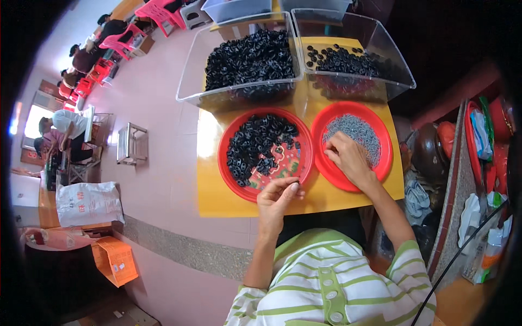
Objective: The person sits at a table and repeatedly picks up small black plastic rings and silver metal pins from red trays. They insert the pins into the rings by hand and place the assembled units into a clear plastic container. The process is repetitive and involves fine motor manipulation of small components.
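Observation:
My left hand (276, 200) is closed in a pinch at the near right rim of a red round tray (222, 157). Between its thumb and forefinger a bit of a small dark piece shows, mostly hidden by the fingers. Small black plastic parts (255, 142) lie heaped in that tray, whose patterned bottom shows at the near right. My right hand (350, 158) is over the left side of a second red tray (387, 146), fingers bent together. Small grey metal pieces, like screws or pins (354, 130), fill this tray. Whatever the right fingertips hold is too small to make out.
Behind the trays stand a clear bin (187, 81) full of black parts and another clear bin (408, 81) with fewer. The yellow tabletop (217, 206) ends just before my body. A crowded shelf (451, 179) is close on the right. Several people sit far left, beyond a metal stool (130, 144).

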Motion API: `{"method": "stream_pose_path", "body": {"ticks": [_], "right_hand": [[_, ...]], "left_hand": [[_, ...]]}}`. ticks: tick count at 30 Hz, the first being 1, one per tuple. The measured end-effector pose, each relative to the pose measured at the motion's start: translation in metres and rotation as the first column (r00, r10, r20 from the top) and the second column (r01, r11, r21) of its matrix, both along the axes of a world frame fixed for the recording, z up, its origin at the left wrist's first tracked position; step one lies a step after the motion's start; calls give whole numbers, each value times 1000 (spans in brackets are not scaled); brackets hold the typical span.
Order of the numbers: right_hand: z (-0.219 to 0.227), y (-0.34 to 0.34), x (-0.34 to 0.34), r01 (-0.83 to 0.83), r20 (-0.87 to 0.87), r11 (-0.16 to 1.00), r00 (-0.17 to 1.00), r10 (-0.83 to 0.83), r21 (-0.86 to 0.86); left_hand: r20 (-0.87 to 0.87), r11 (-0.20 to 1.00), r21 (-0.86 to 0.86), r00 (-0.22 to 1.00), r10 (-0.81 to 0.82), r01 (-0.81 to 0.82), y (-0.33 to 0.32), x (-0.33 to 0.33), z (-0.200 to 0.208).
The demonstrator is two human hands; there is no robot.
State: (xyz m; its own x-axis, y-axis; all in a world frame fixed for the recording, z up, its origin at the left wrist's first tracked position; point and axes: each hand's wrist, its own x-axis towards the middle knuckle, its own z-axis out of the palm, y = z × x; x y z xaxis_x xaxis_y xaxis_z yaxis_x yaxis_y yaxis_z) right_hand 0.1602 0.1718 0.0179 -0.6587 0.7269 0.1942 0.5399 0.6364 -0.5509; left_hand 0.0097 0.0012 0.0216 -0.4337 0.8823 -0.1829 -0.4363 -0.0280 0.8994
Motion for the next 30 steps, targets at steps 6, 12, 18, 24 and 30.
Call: {"method": "stream_pose_path", "body": {"ticks": [6,12,18,24,30], "right_hand": [[13,-10,7,28,-147,987,988,-52,-161],[19,-23,16,-18,-72,1000,997,18,0],[-4,-31,20,-114,213,969,975,67,221],[0,-30,16,-115,110,993,988,110,41],[24,-39,8,-102,-282,938,960,5,-331]], "left_hand": [[-25,999,6,999,33,-33,-3,3,-3],[18,999,17,999,30,-30,-1,7,-4],[28,999,42,999,20,-22,4,11,-1],[7,1000,26,1000,-3,2,2,9,-7],[32,999,-30,999,-40,41,2,9,-4]]}}
